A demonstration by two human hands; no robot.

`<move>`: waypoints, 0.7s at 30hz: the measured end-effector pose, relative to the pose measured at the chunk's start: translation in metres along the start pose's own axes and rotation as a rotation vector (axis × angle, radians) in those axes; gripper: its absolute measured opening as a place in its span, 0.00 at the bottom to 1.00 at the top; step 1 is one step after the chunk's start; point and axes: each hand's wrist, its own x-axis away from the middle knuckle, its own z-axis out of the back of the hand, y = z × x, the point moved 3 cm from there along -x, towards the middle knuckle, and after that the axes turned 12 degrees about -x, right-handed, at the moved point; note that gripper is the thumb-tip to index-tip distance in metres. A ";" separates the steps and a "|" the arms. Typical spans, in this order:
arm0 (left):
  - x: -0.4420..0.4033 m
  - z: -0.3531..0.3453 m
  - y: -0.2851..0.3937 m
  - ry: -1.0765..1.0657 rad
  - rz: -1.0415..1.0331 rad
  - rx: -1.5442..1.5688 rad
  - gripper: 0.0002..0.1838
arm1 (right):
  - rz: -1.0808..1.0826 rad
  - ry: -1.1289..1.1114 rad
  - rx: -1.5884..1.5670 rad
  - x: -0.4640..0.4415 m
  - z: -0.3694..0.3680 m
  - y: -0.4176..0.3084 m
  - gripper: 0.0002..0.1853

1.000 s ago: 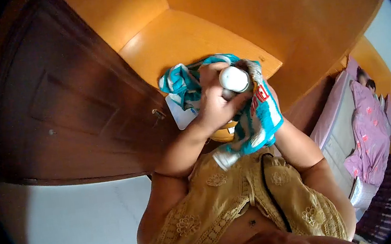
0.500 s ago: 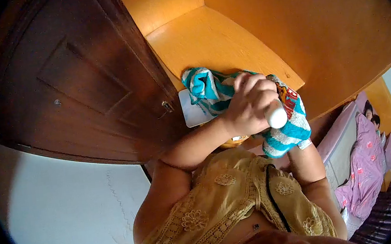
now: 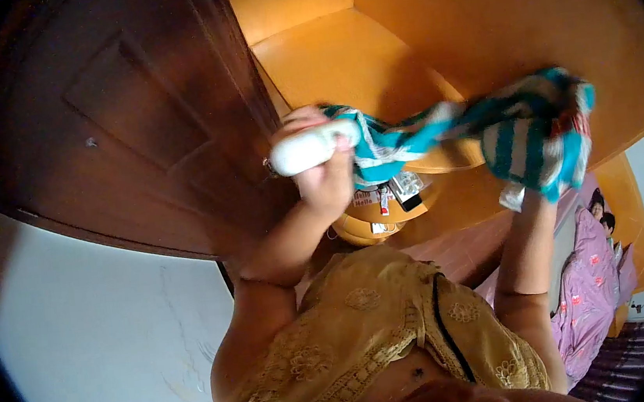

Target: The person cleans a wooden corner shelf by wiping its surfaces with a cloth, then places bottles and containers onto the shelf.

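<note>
My left hand (image 3: 317, 158) is closed around a white handheld device (image 3: 305, 152) with a rounded end; motion blurs it, so its exact kind is unclear. A turquoise-and-white striped knitted garment (image 3: 424, 131) stretches across from beside the left hand to my right hand. My right hand is hidden inside the bunched garment, with only the forearm (image 3: 535, 245) showing below it. A red patch (image 3: 574, 123) shows on the bunched end, and a white tag (image 3: 511, 197) hangs near the wrist.
Behind stands a yellow wooden cabinet (image 3: 337, 50), and at left a dark wooden door (image 3: 123, 104). A small yellow stand (image 3: 368, 231) below carries a phone-like dark item and small boxes. At right a bed has a pink quilt (image 3: 590, 283), with two dark-haired heads (image 3: 606, 214) visible.
The left hand with the white device has moved left, and the right hand has moved right and up. The garment, bunched together before, is now stretched between them.
</note>
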 end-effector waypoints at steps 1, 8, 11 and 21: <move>0.003 0.022 -0.006 0.004 0.014 -0.174 0.18 | 0.139 -0.091 0.296 0.003 -0.012 -0.013 0.28; 0.060 0.099 -0.020 0.232 0.335 -0.180 0.18 | 0.428 -1.228 1.535 0.051 -0.099 0.055 0.36; 0.087 0.118 -0.034 0.224 0.476 -0.260 0.18 | 0.441 -1.317 1.414 0.028 -0.128 0.090 0.35; 0.131 0.146 -0.068 0.257 0.724 -0.291 0.22 | 0.332 -1.463 1.368 -0.100 -0.241 0.231 0.36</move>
